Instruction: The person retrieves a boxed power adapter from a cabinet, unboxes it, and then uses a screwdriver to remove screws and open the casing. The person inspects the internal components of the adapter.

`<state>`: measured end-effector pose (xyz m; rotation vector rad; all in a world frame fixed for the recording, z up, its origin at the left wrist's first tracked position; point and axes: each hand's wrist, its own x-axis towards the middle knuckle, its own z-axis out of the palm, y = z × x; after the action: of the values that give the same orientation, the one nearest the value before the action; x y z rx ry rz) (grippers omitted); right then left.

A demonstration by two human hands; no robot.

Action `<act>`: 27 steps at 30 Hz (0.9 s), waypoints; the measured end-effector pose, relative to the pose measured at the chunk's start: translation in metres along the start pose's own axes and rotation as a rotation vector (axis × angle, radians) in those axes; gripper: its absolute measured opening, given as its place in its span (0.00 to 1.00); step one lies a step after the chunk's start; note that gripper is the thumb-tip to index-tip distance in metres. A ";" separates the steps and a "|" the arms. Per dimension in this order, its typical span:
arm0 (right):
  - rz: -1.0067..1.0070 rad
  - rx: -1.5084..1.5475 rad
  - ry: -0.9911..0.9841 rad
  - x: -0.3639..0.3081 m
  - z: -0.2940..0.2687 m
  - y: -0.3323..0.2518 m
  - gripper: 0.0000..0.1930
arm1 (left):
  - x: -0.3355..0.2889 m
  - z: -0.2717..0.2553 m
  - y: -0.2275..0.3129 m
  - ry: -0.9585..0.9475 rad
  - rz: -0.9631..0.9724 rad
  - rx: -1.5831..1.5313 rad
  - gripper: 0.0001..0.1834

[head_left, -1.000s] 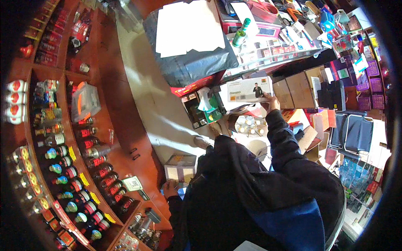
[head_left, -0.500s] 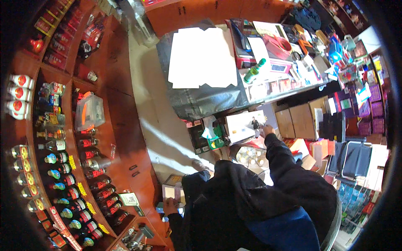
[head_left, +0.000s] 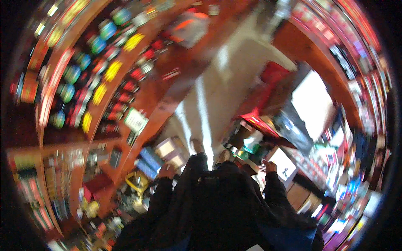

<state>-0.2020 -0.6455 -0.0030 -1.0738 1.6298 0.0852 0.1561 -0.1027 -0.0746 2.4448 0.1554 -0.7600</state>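
Motion blur softens the whole view. My left hand [head_left: 166, 170] is low on the left, beside a pair of blue boxes [head_left: 149, 161] and just below some tan-topped boxes [head_left: 169, 151]; its fingers are smeared. Over on the right, my right hand [head_left: 270, 166] is at the near left edge of a white panel [head_left: 283, 164] with a small dark figure printed on it. Whether it grips the panel or only touches it is unclear. Beyond that hand lies a green and white item [head_left: 252, 144], too blurred to name.
Wooden shelves [head_left: 90, 142] with rows of bottles curve along the left. A red chair-like object [head_left: 261, 119] stands ahead, near a dark-covered table bearing a large white sheet [head_left: 312, 104]. Cardboard boxes [head_left: 298, 195] sit right of my right arm. Sunlit strips cross the floor [head_left: 213, 104].
My view has swung left, so the table and white sheet now sit farther right and more shelving shows at lower left. The red chair-like object has come into view. Both hands stay near the same things.
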 end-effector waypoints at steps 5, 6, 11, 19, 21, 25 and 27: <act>-0.250 -0.256 -0.240 0.000 0.088 -0.106 0.10 | 0.000 -0.045 0.032 0.048 -0.159 -0.468 0.20; -0.369 -0.431 -0.297 0.004 0.101 -0.121 0.09 | -0.008 -0.056 0.034 0.068 -0.128 -0.788 0.18; -0.453 -0.532 -0.516 0.085 0.180 -0.198 0.12 | -0.061 -0.082 0.014 0.334 -0.320 -1.107 0.09; -0.947 -0.869 -0.757 0.085 0.382 -0.369 0.10 | -0.166 -0.018 -0.003 0.776 -0.799 -1.483 0.13; -0.695 -0.787 -0.811 0.027 0.431 -0.402 0.10 | -0.183 0.008 0.013 0.818 -0.866 -1.515 0.10; -0.623 -1.002 -0.934 -0.037 0.507 -0.432 0.09 | -0.192 0.064 0.071 0.868 -1.066 -1.622 0.15; -0.794 -1.245 -0.952 -0.028 0.534 -0.438 0.10 | -0.185 0.100 0.119 1.054 -1.063 -1.632 0.14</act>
<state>0.4864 -0.5851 0.0229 -2.0689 0.0741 0.9959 -0.0148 -0.2466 0.0176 0.7402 1.6967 0.4160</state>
